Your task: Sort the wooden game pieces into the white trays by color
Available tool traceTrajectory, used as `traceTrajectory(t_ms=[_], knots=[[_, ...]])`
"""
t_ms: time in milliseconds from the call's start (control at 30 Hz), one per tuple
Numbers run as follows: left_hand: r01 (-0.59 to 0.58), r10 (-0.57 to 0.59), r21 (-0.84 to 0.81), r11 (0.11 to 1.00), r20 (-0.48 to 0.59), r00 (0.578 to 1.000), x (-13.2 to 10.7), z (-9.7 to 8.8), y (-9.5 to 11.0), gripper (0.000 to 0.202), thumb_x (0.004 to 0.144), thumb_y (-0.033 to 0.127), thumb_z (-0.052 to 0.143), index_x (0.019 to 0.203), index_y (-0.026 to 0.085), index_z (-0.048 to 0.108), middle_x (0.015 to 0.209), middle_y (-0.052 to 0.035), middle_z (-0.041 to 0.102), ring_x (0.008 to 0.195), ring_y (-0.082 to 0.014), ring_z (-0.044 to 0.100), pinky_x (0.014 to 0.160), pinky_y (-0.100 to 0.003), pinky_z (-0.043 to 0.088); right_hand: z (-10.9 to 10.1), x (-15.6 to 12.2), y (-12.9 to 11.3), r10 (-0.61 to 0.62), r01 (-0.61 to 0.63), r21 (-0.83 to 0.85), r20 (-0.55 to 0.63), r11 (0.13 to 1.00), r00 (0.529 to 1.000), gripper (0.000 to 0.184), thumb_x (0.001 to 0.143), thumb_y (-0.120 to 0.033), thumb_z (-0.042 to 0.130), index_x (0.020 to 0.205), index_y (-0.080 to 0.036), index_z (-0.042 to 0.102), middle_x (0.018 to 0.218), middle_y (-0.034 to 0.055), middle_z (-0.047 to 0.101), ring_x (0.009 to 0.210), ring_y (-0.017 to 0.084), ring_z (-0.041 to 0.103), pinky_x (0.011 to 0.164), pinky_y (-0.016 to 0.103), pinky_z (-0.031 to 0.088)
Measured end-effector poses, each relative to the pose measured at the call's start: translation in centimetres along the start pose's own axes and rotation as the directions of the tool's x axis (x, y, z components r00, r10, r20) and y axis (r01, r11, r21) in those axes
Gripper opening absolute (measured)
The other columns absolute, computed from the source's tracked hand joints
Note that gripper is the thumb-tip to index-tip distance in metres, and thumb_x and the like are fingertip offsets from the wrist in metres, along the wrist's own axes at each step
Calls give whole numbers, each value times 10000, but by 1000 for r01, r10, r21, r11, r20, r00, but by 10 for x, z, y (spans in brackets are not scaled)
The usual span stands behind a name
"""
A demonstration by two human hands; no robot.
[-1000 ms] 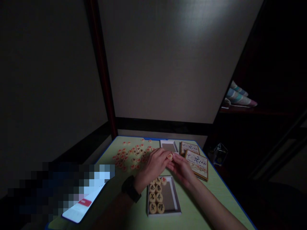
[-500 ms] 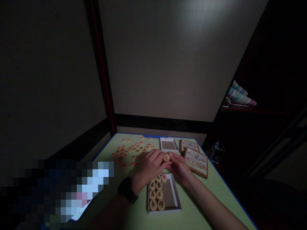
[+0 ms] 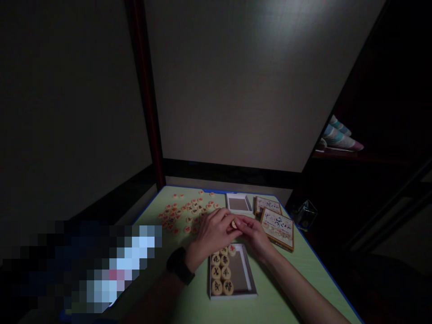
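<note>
**Both hands pinch one Chinese chess disc above the near tray**

A pale wall panel (image 3: 236, 90) fills the upper half of the frame. Below it a green table (image 3: 297, 279) with a blue edge runs from the centre to the bottom right.

The left hand (image 3: 211, 234) comes in from the lower centre with a dark wristwatch (image 3: 178, 265) on its wrist. The right hand (image 3: 254, 236) reaches in from the lower right. The two meet fingertip to fingertip just below the frame's centre.

Right of the hands two patterned box lids lie flat, the nearer lid (image 3: 277, 227) partly over the farther lid (image 3: 267, 204).

Directly below the hands sits the near tray (image 3: 248, 281), with its long axis running away from the viewer. The packed pieces (image 3: 221, 272) form two columns along its left side, faces up, and its right side is bare.

Loose red-marked and black-marked pieces (image 3: 189, 211) are scattered flat on the table up and left of the hands. A smaller far tray (image 3: 238, 204) lies just above the hands.

The held piece (image 3: 234, 223) is a round disc, so it has no long axis. Only a sliver of it shows between the fingers, and which way its face turns cannot be told. It hangs over the far end of the near tray, clear of the packed pieces. The fingertips of both hands are drawn together and clamped on it from left and right, with the remaining fingers curled in.
</note>
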State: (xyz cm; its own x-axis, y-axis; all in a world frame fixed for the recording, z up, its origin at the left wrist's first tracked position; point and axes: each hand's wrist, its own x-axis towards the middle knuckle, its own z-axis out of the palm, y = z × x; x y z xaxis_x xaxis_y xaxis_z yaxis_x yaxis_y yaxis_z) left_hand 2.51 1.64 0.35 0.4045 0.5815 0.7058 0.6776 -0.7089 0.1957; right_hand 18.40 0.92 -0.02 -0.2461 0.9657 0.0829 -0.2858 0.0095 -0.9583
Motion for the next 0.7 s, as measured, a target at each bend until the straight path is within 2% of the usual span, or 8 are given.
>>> traceTrajectory(t_ms=[133, 267, 367, 433, 500, 567, 633, 700], knots=[[50, -50, -153, 987, -1, 999, 2, 2, -1, 169, 821, 151, 673, 969, 225, 709, 950, -25, 676, 866, -157, 637, 782, -272, 524, -3, 1, -1, -6, 6, 7, 4, 1000, 1000, 437, 674, -520, 832, 932, -172, 773, 832, 71, 766, 796, 201, 703, 783, 323, 528], [71, -75, -235, 969, -11, 997, 3, 6, -5, 150, 832, 138, 642, 931, 218, 722, 916, -23, 671, 839, -143, 636, 763, -255, 526, -5, 2, 1, 4, -4, 9, 29, 1000, 1000, 435, 694, -533, 815, 919, -165, 764, 850, 79, 767, 812, 203, 706, 783, 332, 540], [77, -84, -226, 971, -21, 996, 3, 8, -7, 138, 836, 153, 644, 933, 216, 719, 897, -21, 673, 824, -142, 640, 758, -251, 529, -6, 3, 3, -21, 20, -44, -12, 999, 1000, 484, 713, -578, 780, 971, -171, 738, 901, 83, 764, 831, 217, 707, 775, 354, 555], [91, -97, -172, 981, -28, 995, 2, 7, -8, 130, 838, 156, 647, 932, 215, 712, 899, -18, 678, 828, -145, 647, 767, -252, 529, -7, 3, 6, -118, 101, -186, -83, 977, 990, 490, 730, -577, 761, 1021, -186, 711, 933, 81, 760, 845, 230, 706, 778, 370, 563], [100, -102, -81, 992, -14, 995, 1, 6, -8, 127, 845, 148, 638, 932, 217, 700, 922, -17, 683, 839, -149, 654, 771, -254, 529, -6, 1, 9, -280, 205, -419, -124, 884, 952, 447, 761, -508, 752, 1074, -197, 680, 958, 80, 754, 853, 237, 705, 802, 386, 565], [87, -88, 28, 996, 39, 995, 0, 4, -7, 133, 855, 136, 617, 939, 217, 680, 951, -18, 678, 844, -153, 656, 763, -256, 531, -4, -3, 12, -444, 290, -631, -98, 720, 891, 362, 809, -404, 715, 1104, -203, 655, 989, 86, 740, 858, 233, 704, 827, 392, 564], [47, -62, 127, 991, 117, 991, -1, 3, -5, 136, 863, 129, 593, 951, 214, 655, 968, -23, 665, 850, -160, 655, 755, -261, 539, -1, -7, 16, -567, 340, -755, -52, 561, 822, 271, 852, -328, 650, 1093, -205, 643, 1003, 93, 724, 856, 224, 699, 820, 381, 571], [14, -51, 194, 981, 186, 981, -2, 1, -2, 133, 870, 122, 568, 949, 209, 629, 969, -28, 647, 859, -167, 652, 758, -273, 548, 2, -9, 20, -640, 362, -817, -11, 449, 768, 217, 884, -289, 589, 1076, -202, 638, 991, 99, 714, 863, 221, 692, 811, 370, 576]])
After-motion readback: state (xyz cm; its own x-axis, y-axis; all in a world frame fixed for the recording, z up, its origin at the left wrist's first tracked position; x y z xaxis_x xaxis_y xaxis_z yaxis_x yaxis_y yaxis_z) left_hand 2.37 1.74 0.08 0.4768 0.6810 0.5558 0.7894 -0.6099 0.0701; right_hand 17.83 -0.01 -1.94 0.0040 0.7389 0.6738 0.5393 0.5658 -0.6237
